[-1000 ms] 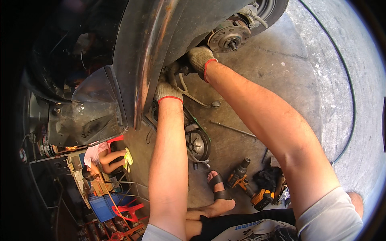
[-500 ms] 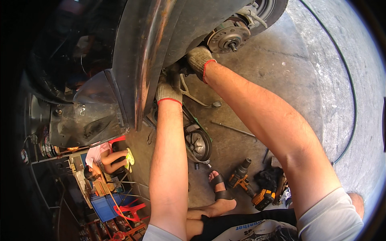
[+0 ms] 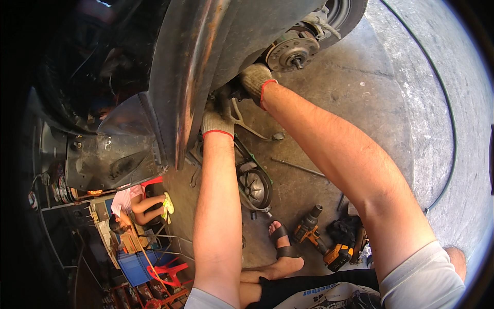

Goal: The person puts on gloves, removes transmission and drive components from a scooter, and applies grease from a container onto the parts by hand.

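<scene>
Reaching under the scooter's fender (image 3: 190, 77), the gloved left hand (image 3: 216, 121) and right hand (image 3: 254, 80) work near the wheel hub (image 3: 290, 50), their grips hidden, probably loosening a fastener that needs steady turning next.

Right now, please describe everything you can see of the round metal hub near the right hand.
The round metal hub is a grey, dusty metal disc with small holes in its face and a short dark shaft at its centre. It sits under the dark vehicle body, bare, above the concrete floor. The gloved right hand lies just beside it.
</scene>
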`<state>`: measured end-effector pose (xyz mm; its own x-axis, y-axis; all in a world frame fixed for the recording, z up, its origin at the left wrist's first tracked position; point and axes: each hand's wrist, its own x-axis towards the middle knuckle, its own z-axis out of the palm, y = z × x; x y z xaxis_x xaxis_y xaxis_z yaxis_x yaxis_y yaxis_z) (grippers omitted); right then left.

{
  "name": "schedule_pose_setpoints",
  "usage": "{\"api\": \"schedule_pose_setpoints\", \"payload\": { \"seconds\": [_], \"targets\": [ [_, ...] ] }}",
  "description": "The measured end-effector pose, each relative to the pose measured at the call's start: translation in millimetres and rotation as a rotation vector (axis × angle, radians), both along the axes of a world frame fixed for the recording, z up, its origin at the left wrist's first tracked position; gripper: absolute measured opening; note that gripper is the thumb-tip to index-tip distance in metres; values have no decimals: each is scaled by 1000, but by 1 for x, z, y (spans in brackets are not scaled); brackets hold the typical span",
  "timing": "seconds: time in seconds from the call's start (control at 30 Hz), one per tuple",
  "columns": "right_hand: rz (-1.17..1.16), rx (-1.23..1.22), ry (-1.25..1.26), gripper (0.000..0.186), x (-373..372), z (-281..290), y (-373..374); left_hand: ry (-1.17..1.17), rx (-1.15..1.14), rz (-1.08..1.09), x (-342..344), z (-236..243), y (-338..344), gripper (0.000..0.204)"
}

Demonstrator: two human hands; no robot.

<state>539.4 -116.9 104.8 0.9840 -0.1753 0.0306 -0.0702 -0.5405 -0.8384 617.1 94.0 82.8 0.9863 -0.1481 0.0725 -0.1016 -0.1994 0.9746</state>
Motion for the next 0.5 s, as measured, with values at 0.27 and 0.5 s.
{"api": "schedule_pose_setpoints", "payload": {
  "seconds": [0.27, 0.5],
  "targets": [
    [-35, -61, -101, 27, 4, -15, 5, 196, -580, 78, -32, 19, -44, 35],
    [-39, 9, -82, 24, -5, -8, -2, 413, -642, 65, -48, 35, -50, 34]
  ]
}}
